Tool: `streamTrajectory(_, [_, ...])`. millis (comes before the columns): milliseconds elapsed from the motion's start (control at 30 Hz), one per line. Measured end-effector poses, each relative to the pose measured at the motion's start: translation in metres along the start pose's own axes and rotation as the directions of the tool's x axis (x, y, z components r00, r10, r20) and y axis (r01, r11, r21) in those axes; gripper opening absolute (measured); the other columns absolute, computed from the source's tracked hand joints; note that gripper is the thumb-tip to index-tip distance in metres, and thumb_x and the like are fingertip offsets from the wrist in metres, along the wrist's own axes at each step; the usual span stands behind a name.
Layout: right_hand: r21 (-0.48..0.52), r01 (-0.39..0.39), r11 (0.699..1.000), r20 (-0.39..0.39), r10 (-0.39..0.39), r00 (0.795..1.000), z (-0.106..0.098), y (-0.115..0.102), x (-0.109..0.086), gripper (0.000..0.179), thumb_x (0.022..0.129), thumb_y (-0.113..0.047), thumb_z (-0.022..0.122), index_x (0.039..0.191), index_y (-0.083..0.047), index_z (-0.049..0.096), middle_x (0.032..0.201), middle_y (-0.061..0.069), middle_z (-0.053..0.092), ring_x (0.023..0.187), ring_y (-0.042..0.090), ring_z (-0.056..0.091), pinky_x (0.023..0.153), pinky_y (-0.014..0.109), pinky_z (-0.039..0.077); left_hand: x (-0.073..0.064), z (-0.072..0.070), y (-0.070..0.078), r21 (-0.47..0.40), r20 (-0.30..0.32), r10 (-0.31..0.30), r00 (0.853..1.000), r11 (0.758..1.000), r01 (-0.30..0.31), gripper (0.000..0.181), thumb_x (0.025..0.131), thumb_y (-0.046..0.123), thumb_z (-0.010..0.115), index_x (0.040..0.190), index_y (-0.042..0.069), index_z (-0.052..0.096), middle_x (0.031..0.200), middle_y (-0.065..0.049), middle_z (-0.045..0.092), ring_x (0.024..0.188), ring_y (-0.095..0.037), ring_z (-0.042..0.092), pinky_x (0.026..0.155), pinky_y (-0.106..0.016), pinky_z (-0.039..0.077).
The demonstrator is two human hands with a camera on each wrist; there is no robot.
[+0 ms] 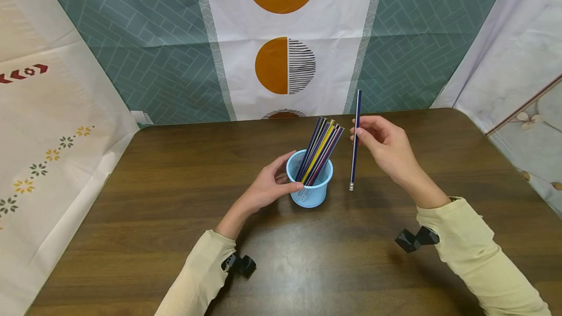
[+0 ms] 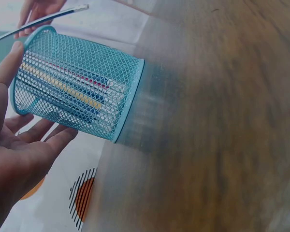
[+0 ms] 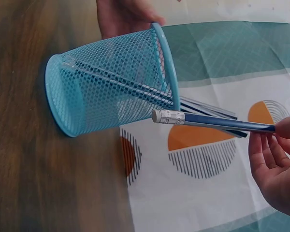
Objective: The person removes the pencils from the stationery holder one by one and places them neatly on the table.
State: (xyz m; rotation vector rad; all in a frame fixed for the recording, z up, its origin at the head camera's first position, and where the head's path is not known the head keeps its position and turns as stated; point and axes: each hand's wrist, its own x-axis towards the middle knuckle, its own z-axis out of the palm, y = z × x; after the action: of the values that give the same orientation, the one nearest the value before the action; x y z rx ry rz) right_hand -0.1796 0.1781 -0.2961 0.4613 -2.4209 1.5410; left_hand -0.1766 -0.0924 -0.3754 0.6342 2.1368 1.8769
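Note:
A light blue mesh pencil cup point(image 1: 310, 199) stands upright on the table, with a bundle of dark, striped pencils and a yellow one point(image 1: 319, 156) leaning to the right inside it. My left hand point(image 1: 269, 188) holds the cup from the left, thumb at the near rim and fingers along the far side. To the right of the cup, my right hand point(image 1: 388, 149) pinches a dark blue striped pencil point(image 1: 353, 165) between thumb and fingers. That pencil is nearly vertical, its eraser end down. In the right wrist view its white eraser point(image 3: 157, 116) overlaps the cup's rim.
The brown wooden table point(image 1: 167, 218) extends around both hands. A patterned cloth point(image 1: 285, 23) hangs behind its back edge, with light cloths at the left point(image 1: 52, 111) and right point(image 1: 518, 82). Small black devices are strapped to both wrists.

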Motion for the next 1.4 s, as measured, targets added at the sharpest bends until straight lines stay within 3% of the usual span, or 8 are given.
streamTrajectory(367, [-0.060, -0.031, 0.998, 0.015, 0.032, 0.999, 0.001, 0.016, -0.002, 0.029, 0.097, -0.010, 0.059, 0.124, 0.001, 0.060, 0.103, 0.015, 0.066, 0.083, 0.005, 0.061, 0.069, 0.015, 0.048, 0.001, 0.000, -0.002, -0.010, 0.000, -0.001, 1.000, 1.000, 0.001, 0.075, 0.083, 0.001, 0.075, 0.147, 0.005, 0.036, 0.138, -0.016, 0.047, 0.124, -0.029, 0.049, 0.098, -0.035, 0.046])
streamTrajectory(633, [-0.129, -0.079, 0.988, 0.017, 0.082, 0.997, 0.007, 0.026, -0.002, 0.027, 0.095, -0.007, 0.061, 0.119, 0.006, 0.061, 0.099, 0.019, 0.067, 0.078, 0.019, 0.062, 0.066, 0.013, 0.049, 0.001, 0.000, -0.002, -0.017, 0.002, -0.009, 1.000, 1.000, 0.009, 0.073, 0.084, 0.000, 0.073, 0.147, 0.005, 0.036, 0.139, -0.018, 0.047, 0.124, -0.031, 0.048, 0.099, -0.038, 0.045])
streamTrajectory(767, [-0.157, -0.108, 0.982, 0.023, 0.113, 0.993, 0.008, 0.031, -0.002, 0.026, 0.095, -0.005, 0.061, 0.118, 0.007, 0.061, 0.098, 0.019, 0.066, 0.075, 0.017, 0.061, 0.063, 0.015, 0.048, 0.001, 0.000, -0.002, -0.013, 0.005, -0.014, 1.000, 1.000, 0.014, 0.073, 0.085, 0.001, 0.073, 0.148, 0.005, 0.036, 0.139, -0.017, 0.046, 0.125, -0.030, 0.048, 0.100, -0.038, 0.044])
streamTrajectory(933, [-0.117, -0.140, 0.983, 0.057, 0.147, 0.988, 0.012, 0.038, 0.000, 0.026, 0.094, -0.004, 0.061, 0.117, 0.008, 0.061, 0.100, 0.021, 0.065, 0.074, 0.014, 0.061, 0.067, 0.022, 0.053, 0.000, 0.000, -0.001, -0.008, 0.003, -0.015, 1.000, 1.000, 0.015, 0.073, 0.085, 0.003, 0.074, 0.148, 0.005, 0.036, 0.139, -0.016, 0.046, 0.126, -0.029, 0.048, 0.100, -0.037, 0.044])
streamTrajectory(1067, [-0.084, -0.184, 0.979, 0.090, 0.191, 0.977, 0.014, 0.044, -0.001, 0.028, 0.096, -0.005, 0.059, 0.119, 0.009, 0.059, 0.103, 0.025, 0.063, 0.079, 0.021, 0.062, 0.071, 0.025, 0.055, 0.000, 0.000, -0.002, 0.000, 0.000, -0.014, 1.000, 1.000, 0.014, 0.073, 0.085, 0.004, 0.074, 0.148, 0.005, 0.036, 0.139, -0.017, 0.046, 0.126, -0.030, 0.048, 0.100, -0.037, 0.044])
streamTrajectory(1300, [-0.074, -0.235, 0.969, 0.126, 0.243, 0.962, 0.021, 0.055, -0.002, 0.032, 0.097, -0.007, 0.058, 0.124, 0.010, 0.056, 0.108, 0.027, 0.062, 0.087, 0.028, 0.062, 0.080, 0.045, 0.055, 0.000, 0.000, -0.002, 0.010, -0.002, -0.010, 1.000, 1.000, 0.010, 0.074, 0.085, 0.004, 0.074, 0.148, 0.005, 0.036, 0.139, -0.016, 0.047, 0.125, -0.029, 0.048, 0.099, -0.036, 0.045])
streamTrajectory(1400, [-0.059, -0.242, 0.969, 0.133, 0.248, 0.960, 0.024, 0.060, -0.002, 0.032, 0.097, -0.006, 0.058, 0.124, 0.011, 0.056, 0.108, 0.027, 0.062, 0.088, 0.028, 0.061, 0.080, 0.044, 0.055, 0.000, 0.000, -0.002, 0.017, -0.003, -0.011, 1.000, 1.000, 0.011, 0.075, 0.084, 0.005, 0.075, 0.148, 0.006, 0.036, 0.139, -0.015, 0.047, 0.125, -0.028, 0.049, 0.098, -0.035, 0.046])
